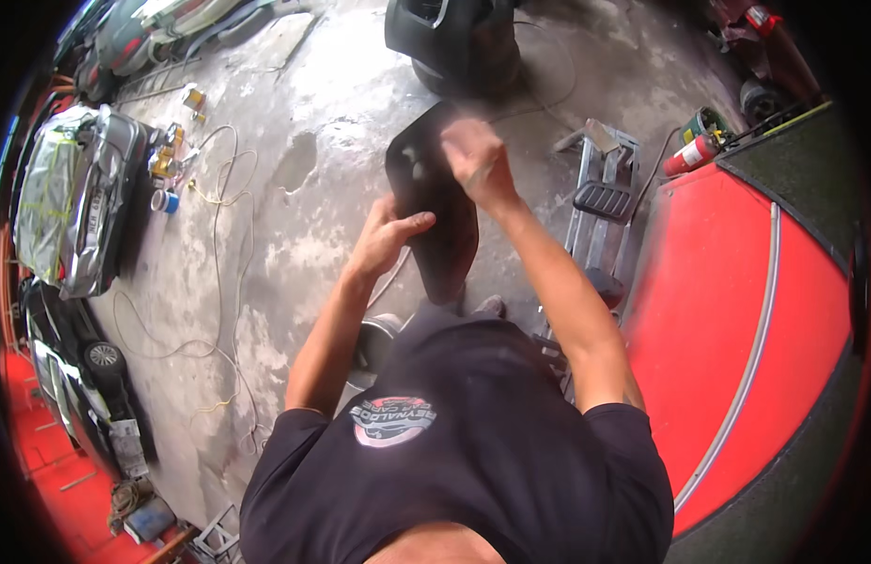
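Observation:
In front of me is a long, dark panel (pixel 434 188) with tapered ends and a glossy spot near its upper left. My left hand (pixel 387 237) grips its left edge, thumb lying across the face and the other fingers mostly hidden behind. Over the upper right edge of the panel is my right hand (pixel 478 162). Its fingers look bent but are smeared by motion, so whether they hold anything cannot be made out. The panel's lower end reaches down towards my shirt.
A large black plastic part (pixel 450 38) rests ahead on a dark drum. At right are a metal frame (pixel 605 160), a red fire extinguisher (pixel 691 155) and a red panel (pixel 727 348). Left, a cord (pixel 236 197) crosses the floor near cans (pixel 165 201) and a masked car part (pixel 64 197).

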A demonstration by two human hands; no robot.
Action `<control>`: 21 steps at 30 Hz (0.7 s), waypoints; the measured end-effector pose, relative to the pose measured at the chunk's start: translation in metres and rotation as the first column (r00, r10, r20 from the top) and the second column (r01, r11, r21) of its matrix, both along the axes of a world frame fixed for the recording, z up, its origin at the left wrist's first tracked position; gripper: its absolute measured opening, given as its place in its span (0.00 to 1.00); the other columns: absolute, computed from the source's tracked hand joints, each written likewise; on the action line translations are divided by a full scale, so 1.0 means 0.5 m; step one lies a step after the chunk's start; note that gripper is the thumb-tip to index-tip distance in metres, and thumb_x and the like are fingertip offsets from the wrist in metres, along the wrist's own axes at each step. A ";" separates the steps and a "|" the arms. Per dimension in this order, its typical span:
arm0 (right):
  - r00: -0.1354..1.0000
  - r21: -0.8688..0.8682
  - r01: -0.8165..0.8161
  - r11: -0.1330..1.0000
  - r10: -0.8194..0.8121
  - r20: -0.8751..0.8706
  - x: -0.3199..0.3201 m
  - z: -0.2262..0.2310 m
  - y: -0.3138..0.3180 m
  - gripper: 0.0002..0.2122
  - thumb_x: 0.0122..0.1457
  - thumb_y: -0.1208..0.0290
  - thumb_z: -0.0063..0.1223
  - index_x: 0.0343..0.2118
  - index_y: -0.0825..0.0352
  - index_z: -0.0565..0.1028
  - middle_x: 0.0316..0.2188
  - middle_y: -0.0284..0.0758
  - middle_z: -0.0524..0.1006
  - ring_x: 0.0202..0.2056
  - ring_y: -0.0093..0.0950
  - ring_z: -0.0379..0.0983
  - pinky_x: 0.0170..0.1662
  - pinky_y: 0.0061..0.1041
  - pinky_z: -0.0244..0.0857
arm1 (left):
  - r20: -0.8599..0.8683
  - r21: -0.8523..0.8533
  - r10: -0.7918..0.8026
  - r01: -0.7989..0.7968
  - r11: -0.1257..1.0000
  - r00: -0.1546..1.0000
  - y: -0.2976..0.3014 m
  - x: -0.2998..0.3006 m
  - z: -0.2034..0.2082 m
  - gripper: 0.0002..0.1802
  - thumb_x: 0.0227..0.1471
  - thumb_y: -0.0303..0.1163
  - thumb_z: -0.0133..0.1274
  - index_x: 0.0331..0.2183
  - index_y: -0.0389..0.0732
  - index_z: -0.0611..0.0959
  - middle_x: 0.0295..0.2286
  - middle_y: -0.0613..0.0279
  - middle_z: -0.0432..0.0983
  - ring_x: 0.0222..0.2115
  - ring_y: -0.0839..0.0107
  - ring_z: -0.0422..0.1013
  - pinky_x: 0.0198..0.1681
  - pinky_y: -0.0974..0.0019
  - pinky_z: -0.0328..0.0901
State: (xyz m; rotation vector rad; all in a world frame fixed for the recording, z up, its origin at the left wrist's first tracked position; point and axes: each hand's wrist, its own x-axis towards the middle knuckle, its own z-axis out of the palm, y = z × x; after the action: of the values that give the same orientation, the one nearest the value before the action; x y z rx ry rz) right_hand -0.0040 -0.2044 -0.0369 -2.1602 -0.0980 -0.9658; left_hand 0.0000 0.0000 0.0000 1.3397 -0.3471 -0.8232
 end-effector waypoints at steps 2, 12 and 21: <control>0.994 -0.007 0.109 0.994 -0.108 0.018 0.010 0.006 -0.018 0.05 0.53 0.79 0.59 0.33 0.65 0.79 0.34 0.42 0.79 0.41 0.44 0.75 0.47 0.42 0.71 | 0.060 0.032 -0.006 0.004 0.999 0.998 -0.013 0.005 -0.003 0.21 0.53 0.24 0.59 0.49 0.29 0.80 0.42 0.55 0.81 0.45 0.67 0.76 0.53 0.62 0.68; 0.977 0.221 0.166 0.961 -0.129 -0.171 0.018 0.034 0.000 0.03 0.58 0.76 0.57 0.33 0.69 0.77 0.34 0.44 0.78 0.39 0.48 0.77 0.44 0.43 0.71 | -0.002 -0.129 0.077 -0.077 0.989 0.997 0.000 -0.026 -0.047 0.23 0.55 0.29 0.64 0.49 0.29 0.80 0.44 0.56 0.81 0.45 0.67 0.76 0.53 0.62 0.68; 0.997 0.097 0.056 0.994 -0.061 0.051 -0.039 0.022 0.099 0.12 0.58 0.79 0.54 0.45 0.73 0.79 0.46 0.50 0.78 0.49 0.48 0.74 0.56 0.40 0.67 | -0.001 -0.208 0.191 -0.187 0.960 0.982 0.003 0.023 -0.066 0.13 0.58 0.25 0.62 0.45 0.33 0.83 0.38 0.63 0.82 0.37 0.74 0.77 0.42 0.69 0.71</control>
State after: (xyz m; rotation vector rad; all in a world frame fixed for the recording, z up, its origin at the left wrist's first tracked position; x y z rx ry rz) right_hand -0.0237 -0.1548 -0.0257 -2.0604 -0.0144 -1.0409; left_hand 0.0113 0.0017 -0.0328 1.1660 -0.3055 -0.5979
